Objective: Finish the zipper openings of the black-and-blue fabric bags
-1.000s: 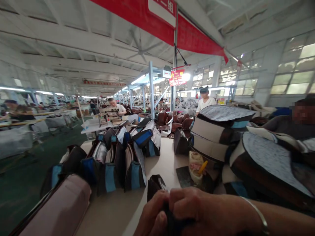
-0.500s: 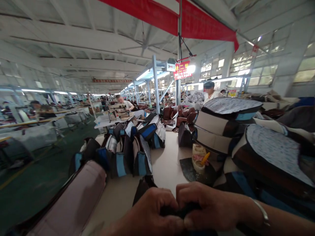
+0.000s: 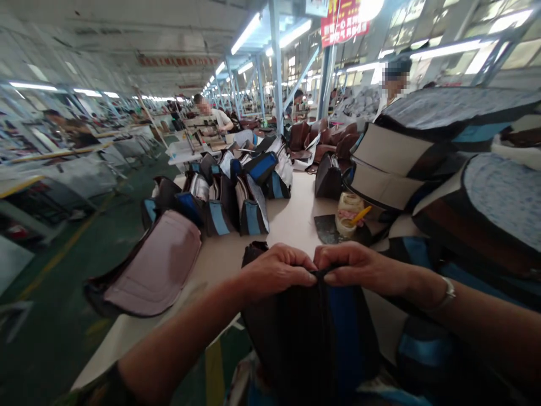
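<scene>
The left hand (image 3: 279,270) and right hand (image 3: 359,268) pinch the top edge of a dark, blue-striped bag piece (image 3: 302,335) near the desk (image 3: 220,254), apparently aligning that shadowed edge, so the next move calls for even fingertip pressure.

counts one left hand (image 3: 276,272), one right hand (image 3: 363,269), one bracelet (image 3: 450,291) and, pinched by both, one dark bag piece (image 3: 296,332). on one pale surface (image 3: 298,214), finds four blue-banded bag pieces (image 3: 218,217) in the nearest row, one pink-faced piece (image 3: 156,259), one dark mat (image 3: 324,227), one pale container (image 3: 350,202) and one yellow-handled tool (image 3: 360,216). to the right, makes out two stacked beige bag sides (image 3: 391,148) and two speckled panels (image 3: 507,197); farther off, one hanging red sign (image 3: 344,22). cannot number the heaped brown pieces (image 3: 325,141), too overlapped.
</scene>
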### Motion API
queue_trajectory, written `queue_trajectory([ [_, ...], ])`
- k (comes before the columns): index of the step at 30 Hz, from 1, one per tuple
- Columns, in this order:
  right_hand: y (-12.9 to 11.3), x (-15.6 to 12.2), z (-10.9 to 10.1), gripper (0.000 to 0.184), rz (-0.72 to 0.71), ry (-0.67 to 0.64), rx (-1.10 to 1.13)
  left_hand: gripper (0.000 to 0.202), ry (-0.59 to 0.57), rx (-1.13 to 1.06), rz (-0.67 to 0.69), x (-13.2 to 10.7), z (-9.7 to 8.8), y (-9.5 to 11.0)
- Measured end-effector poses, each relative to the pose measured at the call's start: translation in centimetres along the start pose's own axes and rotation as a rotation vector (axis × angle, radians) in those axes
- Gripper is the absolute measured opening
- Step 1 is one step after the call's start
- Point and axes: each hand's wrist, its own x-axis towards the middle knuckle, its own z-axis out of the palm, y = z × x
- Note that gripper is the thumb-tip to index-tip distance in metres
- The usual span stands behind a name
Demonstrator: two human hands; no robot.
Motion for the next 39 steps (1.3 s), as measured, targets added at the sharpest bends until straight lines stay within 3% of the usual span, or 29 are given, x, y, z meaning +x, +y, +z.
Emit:
queue_trajectory([
  [7,0.3,-0.2,-0.1,0.02,-0.011,0.004,0.058,0.018,-0.051,-0.126,-0.011,0.7,-0.1,-0.4],
  [13,0.6,0.0,-0.2,0.019,-0.016,0.01,0.03,0.022,0.009,-0.075,-0.02,1.1,-0.2,-0.7],
  [20,1.1,-0.1,-0.3,0.02,0.059,0.033,0.081,0.019,-0.042,-0.104,0.006,1.6,-0.6,-1.0],
  [32,0.8,0.3,-0.2,0.016,0.152,0.122,0.112,0.014,-0.003,-0.147,-0.052,2.2,-0.3,-0.8],
  [39,0.8,0.1,-0.4,0.022,0.106,0.135,0.058,0.013,0.001,-0.183,-0.062,2.5,0.0,-0.6],
])
